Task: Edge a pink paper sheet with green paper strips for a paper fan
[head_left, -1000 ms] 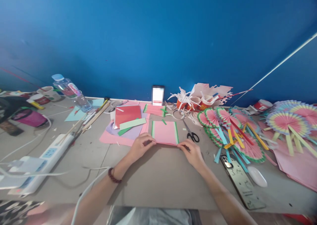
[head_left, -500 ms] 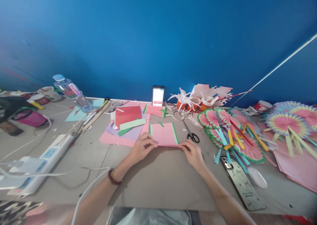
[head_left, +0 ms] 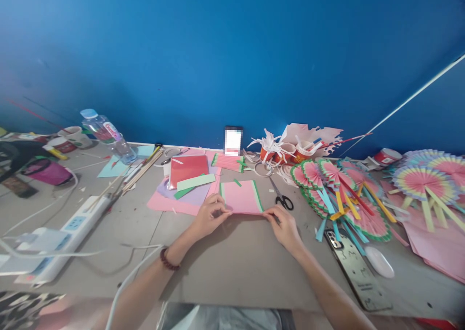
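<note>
A pink sheet of paper (head_left: 240, 198) with green strips down its left and right sides lies in front of me. My left hand (head_left: 212, 216) pinches its near left corner between thumb and fingers. At the near right corner, my right hand (head_left: 281, 223) grips the same edge. A narrow fold seems to run along that near edge, partly under the fingertips. One small green scrap (head_left: 237, 182) rests on the sheet's far part. Black-handled scissors (head_left: 284, 202) lie just right of the paper.
Left of the sheet are a red packet (head_left: 187, 170) and a pale green strip (head_left: 196, 181). A pleated pink paper (head_left: 228, 163) lies behind. Folded paper fans (head_left: 370, 218), a phone (head_left: 358, 269) and a white mouse-shaped case (head_left: 379, 261) are at right; a power strip (head_left: 69, 238) and bottle (head_left: 112, 136) at left.
Both hands keep their hold on the near edge of the pink paper. The whole view has shifted very slightly; nothing on the table has visibly moved.
</note>
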`<state>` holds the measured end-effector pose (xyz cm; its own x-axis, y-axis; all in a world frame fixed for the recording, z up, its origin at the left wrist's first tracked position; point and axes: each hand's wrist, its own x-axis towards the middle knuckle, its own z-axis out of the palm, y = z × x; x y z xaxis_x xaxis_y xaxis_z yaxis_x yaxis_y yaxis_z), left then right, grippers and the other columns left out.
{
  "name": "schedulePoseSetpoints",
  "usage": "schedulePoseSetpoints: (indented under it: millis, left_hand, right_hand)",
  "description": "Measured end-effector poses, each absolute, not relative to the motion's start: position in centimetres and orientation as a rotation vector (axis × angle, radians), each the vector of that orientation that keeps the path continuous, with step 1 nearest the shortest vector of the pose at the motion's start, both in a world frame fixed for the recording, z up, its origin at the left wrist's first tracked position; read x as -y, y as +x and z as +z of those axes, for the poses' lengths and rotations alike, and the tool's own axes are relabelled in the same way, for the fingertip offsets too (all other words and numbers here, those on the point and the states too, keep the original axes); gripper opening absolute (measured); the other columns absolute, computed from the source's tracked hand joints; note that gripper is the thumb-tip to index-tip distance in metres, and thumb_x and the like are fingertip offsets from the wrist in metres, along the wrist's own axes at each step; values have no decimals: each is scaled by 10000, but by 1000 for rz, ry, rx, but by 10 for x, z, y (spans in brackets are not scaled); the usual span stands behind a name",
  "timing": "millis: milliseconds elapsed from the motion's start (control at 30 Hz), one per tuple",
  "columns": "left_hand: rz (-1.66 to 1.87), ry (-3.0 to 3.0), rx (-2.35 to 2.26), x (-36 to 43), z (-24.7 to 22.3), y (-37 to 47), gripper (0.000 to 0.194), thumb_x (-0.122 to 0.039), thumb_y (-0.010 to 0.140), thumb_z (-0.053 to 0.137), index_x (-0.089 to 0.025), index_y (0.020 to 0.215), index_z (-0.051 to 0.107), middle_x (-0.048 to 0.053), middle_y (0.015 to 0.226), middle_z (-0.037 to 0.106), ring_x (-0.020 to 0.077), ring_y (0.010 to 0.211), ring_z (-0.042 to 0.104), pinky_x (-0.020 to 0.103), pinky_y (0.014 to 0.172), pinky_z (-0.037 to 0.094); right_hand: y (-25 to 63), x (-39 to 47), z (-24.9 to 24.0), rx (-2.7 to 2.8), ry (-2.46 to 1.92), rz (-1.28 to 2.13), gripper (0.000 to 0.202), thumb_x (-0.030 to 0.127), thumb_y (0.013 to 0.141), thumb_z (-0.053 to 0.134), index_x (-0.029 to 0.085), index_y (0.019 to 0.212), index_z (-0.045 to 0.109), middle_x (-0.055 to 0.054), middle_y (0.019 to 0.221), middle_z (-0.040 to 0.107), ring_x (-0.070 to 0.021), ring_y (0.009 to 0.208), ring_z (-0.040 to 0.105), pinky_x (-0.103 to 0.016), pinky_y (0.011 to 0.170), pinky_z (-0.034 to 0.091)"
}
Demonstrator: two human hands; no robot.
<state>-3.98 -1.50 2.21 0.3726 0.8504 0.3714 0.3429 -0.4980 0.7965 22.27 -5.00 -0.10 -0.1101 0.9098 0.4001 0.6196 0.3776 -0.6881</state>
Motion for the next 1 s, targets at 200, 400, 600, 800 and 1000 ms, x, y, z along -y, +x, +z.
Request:
schedulePoseSetpoints:
  millis: [200,400,600,800,1000]
  left_hand:
    - [1086,1975,-1017,15,22,-40,228,-343,815,616,-184,654,636,19,748,501,129,711,511,235,584,416]
    - [1148,1954,-1050,11,18,-44,271,-378,801,638,-241,1032,673,25,803,602,134,696,526,261,642,459]
    - [1297,2047,-1137,15,16,-44,466,-345,850,577,-265,1294,463,51,974,574,137,771,523,308,748,481]
    - [1173,2287,-1036,20,14,-38,397,-291,872,542,-255,1262,476,53,981,593,139,780,574,300,740,501]
    - [1109,2547,-945,25,8,-32,405,-285,871,543,-260,1268,467,71,1063,599,149,838,620,307,789,511]
  right_hand:
    - [222,52,2,1808,-1335,425,202,241,880,490,206,714,601,-27,669,572,-174,666,546,-277,630,433]
    - [222,51,6,1659,-1366,425,184,284,858,524,208,734,637,-44,713,621,-177,679,577,-283,635,454]
    - [229,44,5,1123,-1394,655,226,409,773,617,190,830,612,-39,723,644,-175,632,611,-306,617,507]
    - [227,40,3,777,-1138,1006,310,425,659,729,215,783,538,1,719,657,-183,680,662,-337,653,541]
    - [204,49,10,651,-1120,1363,384,402,549,818,207,736,545,-6,746,672,-206,758,682,-312,642,556]
